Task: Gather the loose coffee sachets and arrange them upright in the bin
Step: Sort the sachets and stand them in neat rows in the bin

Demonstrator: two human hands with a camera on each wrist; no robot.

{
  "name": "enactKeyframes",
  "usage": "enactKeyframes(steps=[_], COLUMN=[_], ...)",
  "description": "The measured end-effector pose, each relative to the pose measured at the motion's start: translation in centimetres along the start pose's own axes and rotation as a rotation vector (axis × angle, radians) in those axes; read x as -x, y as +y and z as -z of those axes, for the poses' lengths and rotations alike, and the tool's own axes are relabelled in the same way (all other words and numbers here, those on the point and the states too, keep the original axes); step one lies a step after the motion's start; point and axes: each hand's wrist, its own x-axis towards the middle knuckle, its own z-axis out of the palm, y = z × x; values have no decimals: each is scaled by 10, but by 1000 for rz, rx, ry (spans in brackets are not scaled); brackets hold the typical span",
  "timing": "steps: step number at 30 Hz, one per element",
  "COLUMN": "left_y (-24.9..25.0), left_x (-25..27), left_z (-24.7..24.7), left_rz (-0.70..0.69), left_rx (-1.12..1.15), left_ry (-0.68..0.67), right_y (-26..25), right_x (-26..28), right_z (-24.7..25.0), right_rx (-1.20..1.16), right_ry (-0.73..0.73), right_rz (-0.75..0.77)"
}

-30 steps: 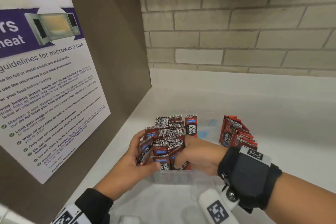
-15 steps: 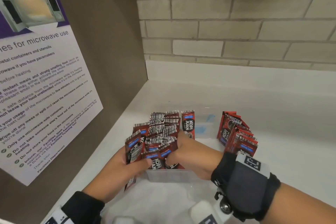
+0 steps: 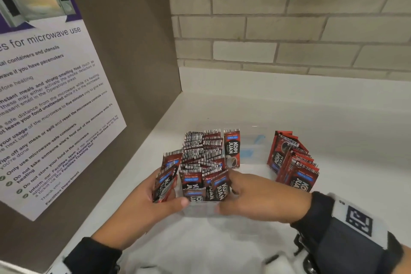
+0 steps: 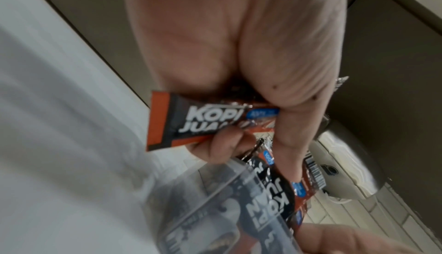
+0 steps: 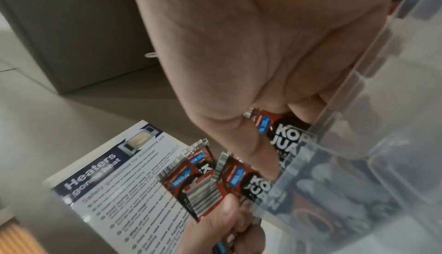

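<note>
— Where are the sachets?
— A few are pinched in the left hand (image 3: 153, 202), fingers curled round them, beside the bin (image 3: 200, 209). The right hand (image 3: 255, 198) grips the front sachets (image 3: 213, 184) inside. Farther right stands another stack (image 3: 293, 162).

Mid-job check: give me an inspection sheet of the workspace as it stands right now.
Surface: white counter, bare parts look clean.
Job's things: clear bin packed with upright sachets on its left; second sachet cluster leaning at its right.
Clutter: nothing seen.
Grippers: left hand holds a sachet bundle beside the bin; right hand has its fingers among the front sachets.
Cables: nothing seen.
Surroundings: microwave notice on left panel; brick wall behind.
</note>
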Motion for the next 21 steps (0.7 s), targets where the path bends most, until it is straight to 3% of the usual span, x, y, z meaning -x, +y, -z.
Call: enactKeyframes(steps=[9,21], left_y=[-10,-12], left_x=[8,7], left_z=[4,-2], left_rz=[36,85], left_rx=[-37,-3], left_ry=[50,108], right_y=[-5,-2], right_x=[9,-5], right_z=[-2,-11], right_rx=[149,100], right_ry=[351,394], right_rz=[27,103])
